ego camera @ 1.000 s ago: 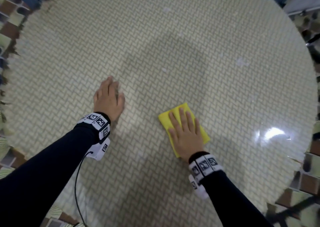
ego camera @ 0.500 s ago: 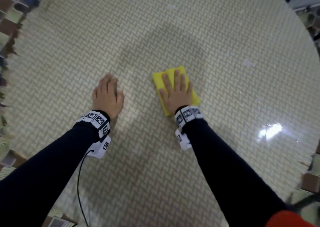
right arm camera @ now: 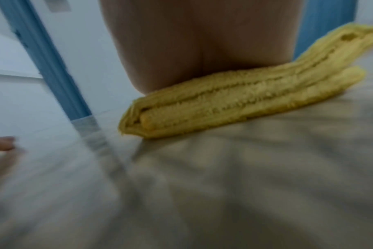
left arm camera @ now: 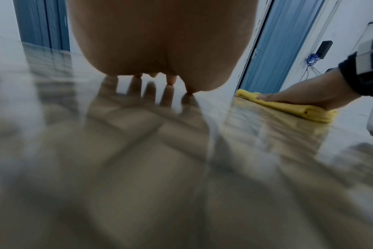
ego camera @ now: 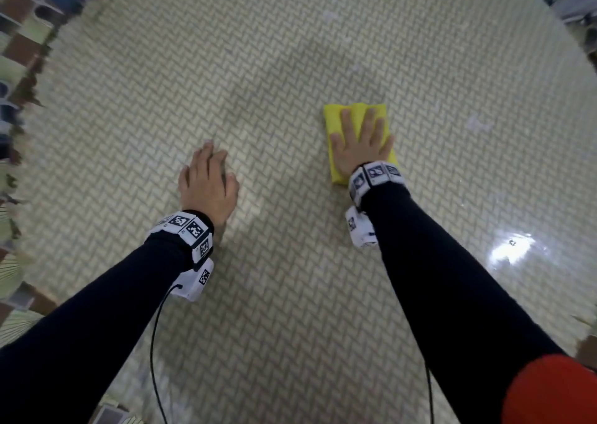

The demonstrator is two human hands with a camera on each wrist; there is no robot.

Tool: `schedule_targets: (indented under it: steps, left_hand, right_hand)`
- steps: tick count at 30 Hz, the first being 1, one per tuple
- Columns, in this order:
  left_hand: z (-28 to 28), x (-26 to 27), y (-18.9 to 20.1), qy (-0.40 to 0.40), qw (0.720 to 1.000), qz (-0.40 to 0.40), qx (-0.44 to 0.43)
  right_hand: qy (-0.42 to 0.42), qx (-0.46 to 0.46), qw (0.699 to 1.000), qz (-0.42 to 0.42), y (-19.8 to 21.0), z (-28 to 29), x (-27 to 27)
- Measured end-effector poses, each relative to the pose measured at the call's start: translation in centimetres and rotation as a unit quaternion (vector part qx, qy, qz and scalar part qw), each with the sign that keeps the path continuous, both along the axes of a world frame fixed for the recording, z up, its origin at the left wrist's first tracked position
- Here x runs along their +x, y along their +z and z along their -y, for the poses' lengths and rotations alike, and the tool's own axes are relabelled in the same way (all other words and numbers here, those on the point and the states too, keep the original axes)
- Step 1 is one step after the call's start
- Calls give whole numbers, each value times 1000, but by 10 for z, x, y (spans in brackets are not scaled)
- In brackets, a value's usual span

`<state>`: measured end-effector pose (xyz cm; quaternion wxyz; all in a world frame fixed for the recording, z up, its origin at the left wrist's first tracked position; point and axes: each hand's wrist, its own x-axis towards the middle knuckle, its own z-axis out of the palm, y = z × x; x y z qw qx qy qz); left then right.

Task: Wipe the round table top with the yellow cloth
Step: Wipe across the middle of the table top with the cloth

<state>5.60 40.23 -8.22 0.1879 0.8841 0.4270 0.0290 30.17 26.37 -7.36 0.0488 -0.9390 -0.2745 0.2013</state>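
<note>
Round table, herringbone-woven top under a glossy sheet, is filling nearly the whole head view; I am seeing a bright glare patch shining at its right side and a few pale smudges lying beyond the cloth. Patterned floor tiles are showing past the left rim, and blue door panels are standing behind the table in the left wrist view.

Two dark sleeves are reaching in from the near edge, each carrying a marker-printed wrist band with a thin cable trailing toward me. A red patch at the lower right corner is cut off by the frame, and I cannot tell what it is.

The yellow cloth, folded into a thick pad, is lying on the table right of centre. The right hand is pressing flat on top of it, fingers straight and slightly spread, covering most of the pad so that only its far and left margins are showing. In the right wrist view the palm is hiding the fingers, and the folded layers are appearing at the near edge.

The left hand is resting palm-down on the bare table, well apart from the cloth, fingers extended and holding nothing. In the left wrist view its fingertips are touching their own reflection; the near surface there is blurring heavily.
</note>
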Motion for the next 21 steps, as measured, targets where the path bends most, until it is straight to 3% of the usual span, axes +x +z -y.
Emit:
schedule_targets:
  steps: [3,6,9,12,14,17,21]
  left_hand:
    - [-1,1,0,-3,1000,3,12]
    - [-2,3,-2,-3,1000,9,18]
    - [-3,4,-2,2,1000,9,15]
    - [-4,3,-3,1,1000,9,21]
    - [-5,2,-4,-3,1000,4,26]
    - [-5,2,-4,0,1000,-6,17]
    - [-4,0,-3,5,1000,-10,18]
  right_hand:
    - [145,-14,989,-3,-1,-9,-48]
    - [224,14,974,29,1,41,-103]
    - [221,4,975,13,1,101,-96]
    - [125,-12,992,29,0,116,-55]
    - [49,0,997,58,1,93,-29]
    - [0,-23,1000,6,3,34,-6]
    - [86,-23,996,-5,7,-12,-35]
